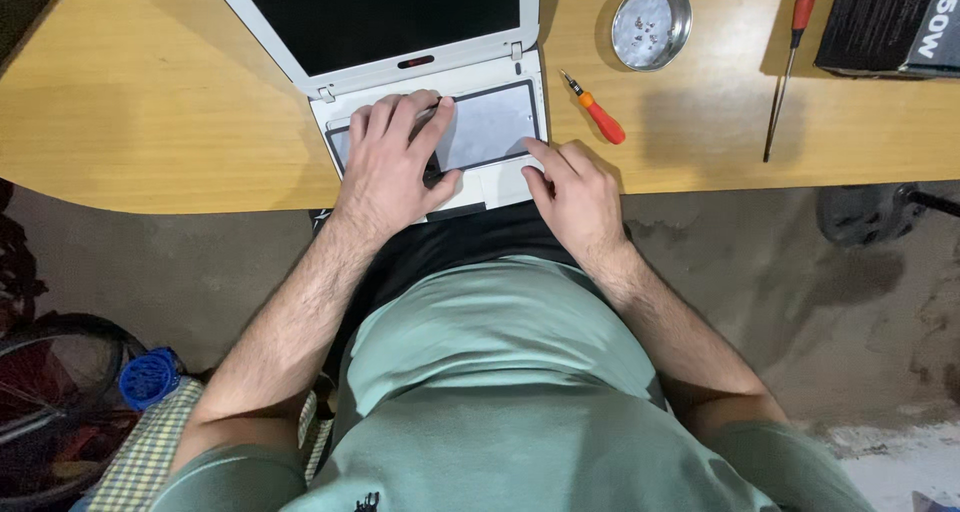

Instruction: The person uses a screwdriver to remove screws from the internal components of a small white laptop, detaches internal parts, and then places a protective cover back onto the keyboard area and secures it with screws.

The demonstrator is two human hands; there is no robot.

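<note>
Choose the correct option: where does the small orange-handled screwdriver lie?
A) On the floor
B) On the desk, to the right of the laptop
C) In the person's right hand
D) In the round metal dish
B: the small orange-handled screwdriver lies flat on the wooden desk, right of the white laptop, apart from the round metal dish and the right hand.

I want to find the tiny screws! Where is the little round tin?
In the head view, the round metal tin sits on the wooden desk at top right, just right of the white laptop, above the small orange screwdriver.
</note>
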